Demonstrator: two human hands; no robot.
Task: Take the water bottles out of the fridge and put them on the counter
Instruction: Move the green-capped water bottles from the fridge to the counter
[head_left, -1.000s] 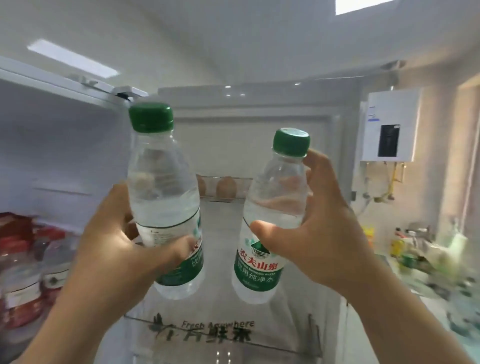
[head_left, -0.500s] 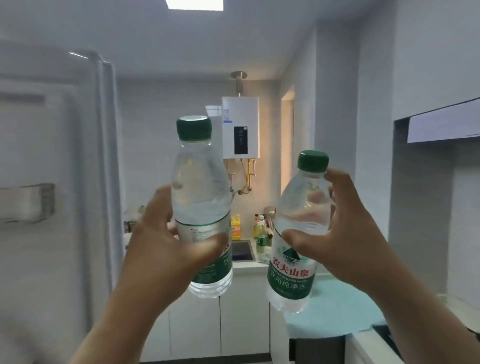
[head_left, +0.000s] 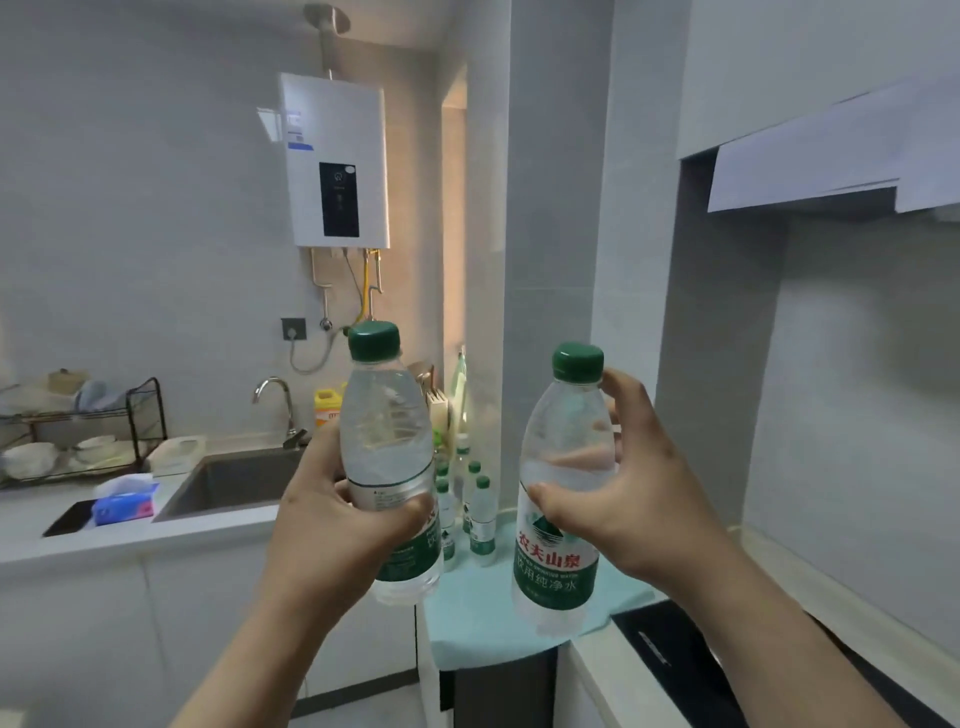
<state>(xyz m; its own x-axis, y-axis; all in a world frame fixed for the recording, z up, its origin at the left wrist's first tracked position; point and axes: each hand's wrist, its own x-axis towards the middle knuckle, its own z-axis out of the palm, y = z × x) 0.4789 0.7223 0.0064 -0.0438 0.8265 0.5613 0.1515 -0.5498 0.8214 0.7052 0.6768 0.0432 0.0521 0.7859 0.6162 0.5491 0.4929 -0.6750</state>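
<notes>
Your left hand (head_left: 332, 525) holds the left bottle (head_left: 387, 447) upright, grip curled round it; your right hand (head_left: 639, 499) likewise the right bottle (head_left: 558, 571); small bottles (head_left: 480, 519) stand on the far tabletop (head_left: 483, 613).

The left forearm (head_left: 249, 665) and right forearm (head_left: 779, 639) are bare and slim, as are the left hand (head_left: 332, 525) and right hand (head_left: 639, 499).

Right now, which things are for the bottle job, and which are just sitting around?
For the job:
left bottle
right bottle
counter bottles
teal mat

Just lying about:
sink
tap
dish rack
tissue pack
water heater
</notes>
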